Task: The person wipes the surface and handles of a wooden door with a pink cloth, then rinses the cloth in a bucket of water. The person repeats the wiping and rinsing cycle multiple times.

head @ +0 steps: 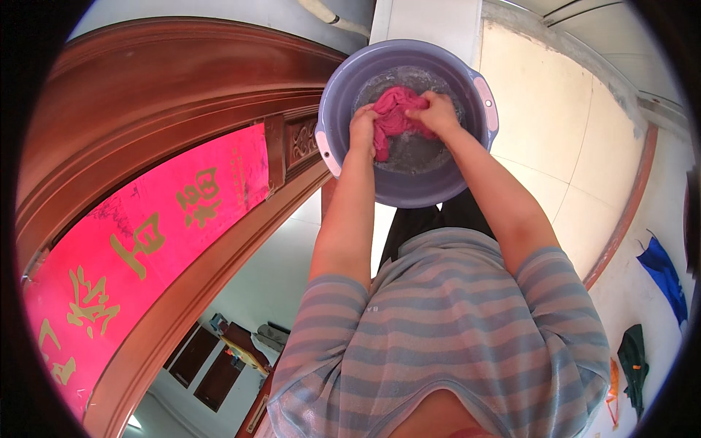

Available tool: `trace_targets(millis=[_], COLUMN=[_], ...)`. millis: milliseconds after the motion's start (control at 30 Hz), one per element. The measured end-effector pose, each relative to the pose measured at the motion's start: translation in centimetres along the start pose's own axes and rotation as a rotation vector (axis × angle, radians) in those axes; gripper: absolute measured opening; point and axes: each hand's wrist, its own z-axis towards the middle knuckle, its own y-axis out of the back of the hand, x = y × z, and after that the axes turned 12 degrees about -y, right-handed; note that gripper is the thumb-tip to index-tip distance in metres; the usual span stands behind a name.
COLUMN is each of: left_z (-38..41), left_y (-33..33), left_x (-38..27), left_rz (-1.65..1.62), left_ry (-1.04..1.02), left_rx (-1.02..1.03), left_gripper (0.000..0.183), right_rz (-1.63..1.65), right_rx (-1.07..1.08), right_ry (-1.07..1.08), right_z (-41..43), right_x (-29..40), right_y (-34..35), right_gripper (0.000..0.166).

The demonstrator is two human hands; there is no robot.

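A round purple plastic basin (405,191) with pink grips on its rim stands before me. Water (413,159) with some suds or ripples covers its bottom. Bunched up in it is a wet pink cloth (395,109), partly above the water. My left hand (362,130) grips the cloth's left end, and a fold of it hangs down beside the fingers. On the other side, my right hand (436,114) holds the cloth between thumb and fingers. The part of the cloth under the right hand is hidden.
Left of the basin is a carved brown wooden door frame (285,148) with a pink-red paper banner (164,219) bearing gold writing. A pale tiled floor (539,109) lies to the right. Blue (664,276) and dark green (633,364) items hang along the right wall.
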Motion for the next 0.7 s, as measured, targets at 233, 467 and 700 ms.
trace_targets(millis=[233,467,700], left_z=[-5.3,-6.7,-6.3], left_y=[-2.6,-4.6,-4.9], left_x=[-6.4,-7.5,-6.5], left_rz=[-0.436,-0.503,-0.31], left_ry=[0.25,0.374,0.245], left_rx=[0.192,0.187,-0.011], left_gripper=[0.073,0.044,0.035], right_rz=[-0.015,-0.027,-0.014], right_rx=[-0.264,-0.467,-0.458], right_ry=[0.875,0.988,0.941], right_z=[-14.6,-14.5,-12.0], right_x=[3.3,3.1,3.6], right_y=[-0.7,-1.5,-0.9], right_gripper=[0.032,0.029,0.026])
